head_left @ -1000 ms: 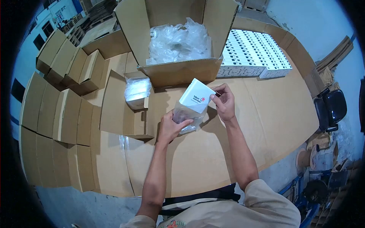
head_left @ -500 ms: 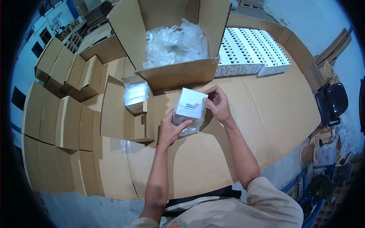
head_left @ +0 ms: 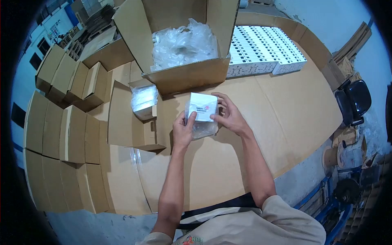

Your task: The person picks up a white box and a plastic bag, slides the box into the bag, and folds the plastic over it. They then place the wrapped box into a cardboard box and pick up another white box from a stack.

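Between my two hands is a small white box (head_left: 203, 105) with a printed label, partly inside a clear plastic bag (head_left: 204, 130). My left hand (head_left: 183, 130) grips its left side, thumb on the front. My right hand (head_left: 229, 115) holds the right edge, its thumb near the label and its fingers curled behind. To the left stands an open cardboard carton (head_left: 127, 116) holding several plastic-wrapped white boxes (head_left: 144, 99). Beyond my hands, a large open carton (head_left: 190, 77) contains a heap of clear plastic bags (head_left: 185, 45).
Rows of white boxes (head_left: 261, 51) fill the table's back right. Several brown cartons (head_left: 75, 134) line the left side. Cardboard covers the table (head_left: 286, 122), with a raised cardboard edge (head_left: 312, 43) at the back. A black chair (head_left: 355, 102) stands off to the right.
The white box has tilted and its bag hangs lower on it. My left thumb has moved up onto the box, and my right fingers have come around its right edge.
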Demonstrator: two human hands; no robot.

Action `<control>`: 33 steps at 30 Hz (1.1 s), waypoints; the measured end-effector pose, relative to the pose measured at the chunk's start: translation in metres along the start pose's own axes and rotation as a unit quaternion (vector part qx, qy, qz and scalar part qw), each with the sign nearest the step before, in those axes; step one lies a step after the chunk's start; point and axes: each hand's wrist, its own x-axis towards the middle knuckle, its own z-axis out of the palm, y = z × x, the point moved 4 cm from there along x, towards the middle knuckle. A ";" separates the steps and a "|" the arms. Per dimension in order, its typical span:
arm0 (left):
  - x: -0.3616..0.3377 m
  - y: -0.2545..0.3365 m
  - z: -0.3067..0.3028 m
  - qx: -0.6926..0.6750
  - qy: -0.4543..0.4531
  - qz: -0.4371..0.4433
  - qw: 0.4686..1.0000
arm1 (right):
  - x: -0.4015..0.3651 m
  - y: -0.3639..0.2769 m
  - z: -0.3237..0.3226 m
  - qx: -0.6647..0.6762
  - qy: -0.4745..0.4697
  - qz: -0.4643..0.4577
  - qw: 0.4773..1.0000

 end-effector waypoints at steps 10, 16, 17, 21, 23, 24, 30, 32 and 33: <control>0.001 -0.002 -0.007 -0.021 0.004 -0.030 0.999 | 0.001 -0.003 0.000 -0.002 -0.045 0.050 0.998; 0.000 0.000 -0.006 -0.031 0.005 -0.029 0.999 | 0.003 -0.003 0.002 -0.019 -0.016 0.007 1.000; 0.000 0.000 -0.006 -0.032 0.003 -0.026 0.999 | 0.003 -0.002 0.002 -0.018 -0.012 -0.003 1.000; 0.003 -0.007 -0.006 -0.042 -0.001 -0.015 0.999 | 0.004 0.007 0.001 -0.026 0.001 -0.008 1.000; 0.003 -0.010 -0.006 -0.046 0.001 -0.007 0.999 | 0.002 0.007 0.002 -0.018 -0.005 0.026 0.999; 0.003 -0.010 -0.006 -0.045 0.004 -0.003 0.999 | 0.002 0.007 0.002 -0.013 -0.006 0.030 0.999; 0.000 -0.002 -0.006 -0.011 0.032 0.020 0.999 | 0.005 0.016 0.007 -0.003 0.009 -0.035 0.999; 0.000 -0.001 -0.007 -0.018 0.040 0.030 0.999 | 0.005 0.012 0.011 0.006 0.020 -0.028 0.999; 0.000 -0.001 -0.007 -0.027 0.043 0.033 0.998 | 0.005 0.012 0.013 0.014 0.029 -0.031 0.999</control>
